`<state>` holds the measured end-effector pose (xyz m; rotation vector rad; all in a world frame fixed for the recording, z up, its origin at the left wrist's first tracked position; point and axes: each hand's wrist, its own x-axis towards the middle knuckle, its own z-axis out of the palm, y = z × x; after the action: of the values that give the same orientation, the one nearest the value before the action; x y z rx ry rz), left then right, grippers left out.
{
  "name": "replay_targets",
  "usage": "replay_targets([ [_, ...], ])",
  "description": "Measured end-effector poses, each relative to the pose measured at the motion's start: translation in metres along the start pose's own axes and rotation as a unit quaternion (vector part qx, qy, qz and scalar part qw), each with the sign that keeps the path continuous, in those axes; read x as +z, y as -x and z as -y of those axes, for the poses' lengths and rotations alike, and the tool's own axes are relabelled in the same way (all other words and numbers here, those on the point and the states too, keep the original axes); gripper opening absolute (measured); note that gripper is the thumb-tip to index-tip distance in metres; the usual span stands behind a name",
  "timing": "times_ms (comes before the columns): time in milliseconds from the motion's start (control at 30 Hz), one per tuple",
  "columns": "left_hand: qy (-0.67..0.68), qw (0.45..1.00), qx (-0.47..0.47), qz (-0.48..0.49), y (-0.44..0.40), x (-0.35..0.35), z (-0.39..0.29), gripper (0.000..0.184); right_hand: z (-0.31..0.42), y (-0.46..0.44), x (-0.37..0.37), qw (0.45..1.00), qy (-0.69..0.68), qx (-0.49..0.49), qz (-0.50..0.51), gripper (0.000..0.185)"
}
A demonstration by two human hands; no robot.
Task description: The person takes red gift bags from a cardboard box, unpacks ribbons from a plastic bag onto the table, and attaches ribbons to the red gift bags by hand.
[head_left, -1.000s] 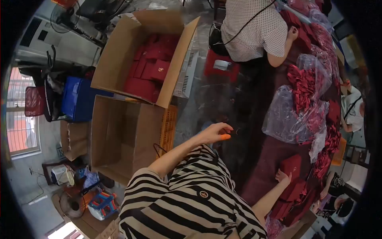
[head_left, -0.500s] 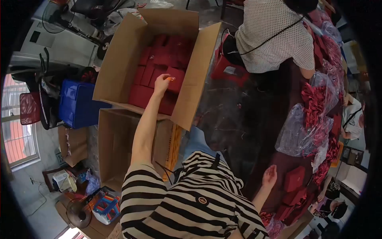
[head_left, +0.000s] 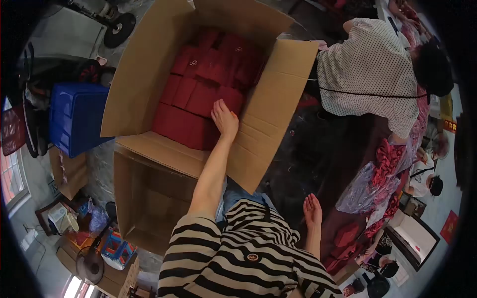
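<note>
L hand [head_left: 225, 120] moved into ctn [head_left: 136, 82], over red bxs [head_left: 186, 124].

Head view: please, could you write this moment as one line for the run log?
left hand: at red boxes in open carton | right hand: open, nothing visible held

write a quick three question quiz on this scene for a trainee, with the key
1. Multiple choice: which hand reaches in over the dark red boxes in the open cardboard carton?
a) left
b) right
c) both

2. True or false: the right hand is clutching a dark red box.

3. Fill in the blank: the camera wearer's shirt has a pattern of ____.

Key:
1. a, the left hand
2. False; the right hand is open with nothing in it
3. stripes
</note>
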<state>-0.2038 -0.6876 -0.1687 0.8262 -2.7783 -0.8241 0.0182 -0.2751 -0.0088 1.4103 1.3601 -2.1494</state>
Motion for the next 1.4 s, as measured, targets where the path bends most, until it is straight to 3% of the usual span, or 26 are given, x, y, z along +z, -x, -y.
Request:
replay_targets([
  [133,0.008,0.999,0.031,-0.007,0.028,-0.011,-0.026,0.06,0.013,-0.001,0.034,1.0,0.023,0.019,0.003,0.032],
  [233,0.078,0.989,-0.047,0.117,0.033,-0.027,-0.04,0.052,0.016,0.0,0.049,0.998,0.049,0.024,-0.001,0.032],
  [333,0.133,0.981,-0.109,0.092,0.022,-0.022,-0.029,0.05,0.02,-0.001,0.056,0.998,0.05,0.024,0.006,0.032],
  [400,0.142,0.979,-0.124,0.075,0.016,-0.022,-0.02,0.047,0.02,-0.002,0.057,0.997,0.07,0.025,0.017,0.051],
  [467,0.097,0.994,-0.051,-0.006,0.012,-0.024,-0.011,0.052,0.02,0.0,0.06,0.997,0.076,0.026,0.015,0.052],
  [633,0.073,0.995,-0.051,0.041,0.007,-0.025,-0.003,0.046,0.017,0.0,0.065,0.997,0.069,0.034,-0.001,0.052],
  [733,0.067,0.997,0.005,0.041,0.014,-0.028,-0.005,0.041,0.011,-0.004,0.066,0.998,0.047,0.032,-0.003,0.051],
  [800,0.052,0.99,0.023,0.131,0.018,-0.026,0.001,0.041,0.008,-0.006,0.069,0.999,0.035,0.037,0.0,0.049],
  [833,0.053,0.99,0.026,0.131,0.02,-0.027,0.001,0.041,0.008,-0.006,0.07,0.999,0.032,0.035,-0.001,0.049],
  [900,0.037,0.991,0.066,0.114,0.025,-0.028,0.001,0.036,0.006,-0.004,0.071,0.999,0.036,0.037,-0.005,0.048],
  [1033,0.045,0.995,0.059,0.064,0.021,-0.032,-0.004,0.03,0.0,0.002,0.071,0.999,0.031,0.031,-0.009,0.037],
  [1100,0.015,0.997,0.073,-0.03,0.016,-0.042,-0.008,0.025,-0.003,0.006,0.068,0.999,0.031,0.029,-0.019,0.037],
  [1167,0.036,0.998,0.044,-0.018,0.012,-0.031,0.001,0.024,-0.006,0.006,0.067,0.999,0.029,0.034,-0.026,0.037],
  [1233,0.057,0.993,-0.066,0.074,0.009,-0.022,0.006,0.024,-0.007,0.006,0.066,0.998,0.028,0.04,-0.033,0.037],
  [1267,0.057,0.993,-0.067,0.075,0.011,-0.019,0.01,0.024,-0.008,0.006,0.066,0.998,0.028,0.041,-0.035,0.037],
  [1333,-0.009,0.997,0.072,0.025,0.014,-0.026,0.011,0.022,-0.009,0.007,0.067,0.998,0.028,0.045,-0.035,0.037],
  [1400,0.019,0.994,0.105,0.025,0.022,-0.029,0.006,0.021,-0.009,0.006,0.072,0.997,0.058,0.047,-0.034,0.053],
])
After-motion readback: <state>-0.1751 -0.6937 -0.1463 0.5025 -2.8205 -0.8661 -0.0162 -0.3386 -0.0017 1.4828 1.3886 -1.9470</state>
